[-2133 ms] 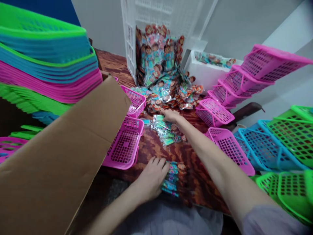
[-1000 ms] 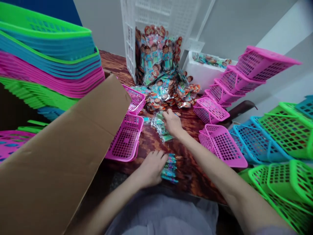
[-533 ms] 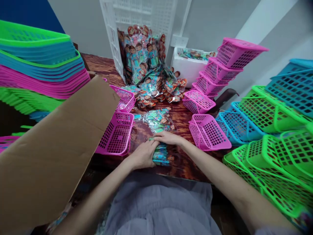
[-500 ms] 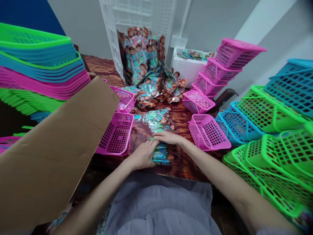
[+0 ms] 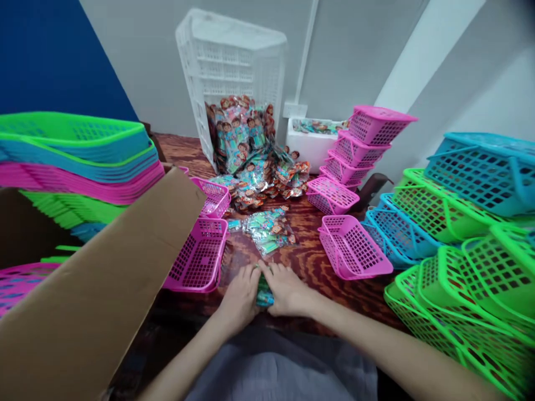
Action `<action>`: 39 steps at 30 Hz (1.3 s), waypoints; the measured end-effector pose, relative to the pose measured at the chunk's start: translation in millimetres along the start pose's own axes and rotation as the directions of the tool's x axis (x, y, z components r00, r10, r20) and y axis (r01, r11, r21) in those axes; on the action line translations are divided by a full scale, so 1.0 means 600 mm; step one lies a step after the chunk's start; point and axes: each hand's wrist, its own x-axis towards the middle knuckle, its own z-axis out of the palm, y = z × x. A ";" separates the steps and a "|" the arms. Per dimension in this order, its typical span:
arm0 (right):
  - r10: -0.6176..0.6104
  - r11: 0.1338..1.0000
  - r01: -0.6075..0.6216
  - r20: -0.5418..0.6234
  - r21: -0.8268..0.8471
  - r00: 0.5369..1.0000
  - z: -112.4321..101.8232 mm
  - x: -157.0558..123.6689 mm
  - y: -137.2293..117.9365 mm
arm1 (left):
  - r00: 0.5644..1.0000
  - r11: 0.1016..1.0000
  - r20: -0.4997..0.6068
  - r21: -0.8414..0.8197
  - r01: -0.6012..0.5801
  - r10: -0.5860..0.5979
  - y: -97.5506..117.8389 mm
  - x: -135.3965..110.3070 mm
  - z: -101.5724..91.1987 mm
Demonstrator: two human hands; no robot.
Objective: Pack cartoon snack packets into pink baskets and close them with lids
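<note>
At the table's near edge, my left hand (image 5: 242, 292) and my right hand (image 5: 287, 288) close in from both sides on a small stack of plastic packets (image 5: 264, 294). Blue and green show through the packets between my palms; most of the stack is covered by my fingers. Just beyond my fingertips lies a loose group of clear packets (image 5: 270, 228) with cartoon figures and green-blue contents. Farther back, a heap of similar packets (image 5: 254, 178) spills from a white plastic crate (image 5: 190, 72) tipped on its side.
Pink baskets (image 5: 221, 256) stand left of my hands, beside a cardboard box flap (image 5: 125, 250). Another pink basket (image 5: 355, 245) sits right, before a pink basket stack (image 5: 351, 147). Green and blue baskets (image 5: 443, 223) crowd the right side. A white foam box (image 5: 307, 146) stands behind.
My right hand has come down from the stack's far end to its right side, so both hands now flank the packets. The view has tilted upward.
</note>
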 end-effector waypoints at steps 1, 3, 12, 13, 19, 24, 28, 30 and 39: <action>0.013 1.000 -0.013 -0.007 -0.001 1.000 0.002 0.000 -0.001 | 1.000 1.000 -0.003 -0.003 -0.003 0.003 -0.003 -0.002 0.001; 0.024 0.999 -0.024 0.029 0.022 0.999 0.002 -0.002 0.000 | 1.000 1.000 -0.001 -0.017 -0.013 0.013 -0.009 -0.006 0.000; 0.045 0.999 -0.046 0.050 0.018 0.998 0.010 0.000 -0.002 | 0.997 0.983 0.078 -0.181 0.033 -0.019 -0.011 -0.007 -0.023; 0.038 0.999 -0.038 0.008 0.014 0.999 0.014 0.001 -0.001 | 0.996 0.972 0.083 -0.233 0.044 -0.025 -0.010 -0.009 -0.027; -0.012 0.998 0.021 -0.145 0.059 0.989 0.022 0.004 0.029 | 0.986 0.751 -0.077 -0.657 0.064 -0.151 -0.014 -0.036 -0.039; 0.086 0.751 0.035 -0.150 0.659 0.985 0.003 -0.006 0.064 | 0.809 0.395 -0.163 -0.914 0.092 -0.565 -0.003 -0.014 -0.024; 0.092 -0.012 0.038 -0.036 0.999 0.995 -0.007 -0.045 0.095 | 0.769 0.073 0.010 -0.995 0.074 -0.639 0.034 0.046 -0.010; 0.129 -0.221 0.025 0.004 0.975 0.992 -0.017 -0.069 0.111 | 0.868 -0.116 0.167 -0.985 0.127 -0.468 0.066 0.083 -0.009; 0.556 -0.231 0.302 -0.129 0.925 0.821 -0.108 -0.149 0.209 | 0.994 0.139 0.090 -0.985 0.099 -0.069 0.191 0.289 -0.014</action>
